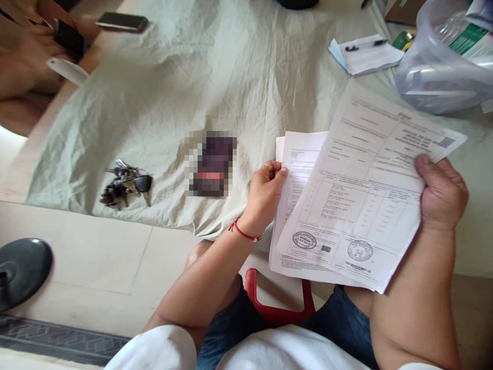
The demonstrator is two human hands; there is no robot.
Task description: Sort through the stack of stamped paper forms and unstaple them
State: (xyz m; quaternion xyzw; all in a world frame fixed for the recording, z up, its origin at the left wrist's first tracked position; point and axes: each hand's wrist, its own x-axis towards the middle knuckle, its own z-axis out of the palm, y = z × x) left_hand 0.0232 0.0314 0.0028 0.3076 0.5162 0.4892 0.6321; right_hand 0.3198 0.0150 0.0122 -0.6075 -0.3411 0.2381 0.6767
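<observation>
Both hands hold a stack of printed papers (346, 205) above the lap: the left hand (265, 192) pinches the left edge, the right hand (441, 192) grips the right edge, fanning the top sheet so its stamps show. Keys (125, 182) lie well apart on the cloth (231, 77)

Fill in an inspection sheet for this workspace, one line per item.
Surface: low table under a wrinkled pale cloth.
Job's things: stack of printed sheets, stamped near the bottom edge.
Clutter: bunch of keys, blurred dark item, notepad with pen, plastic bag, phone.
Hands: left hand grips the sheets' left edge; right hand grips their right edge.
Cables: nothing seen.
Surroundings: tiled floor, red stool, black shoe, another person's hand at far left.
</observation>
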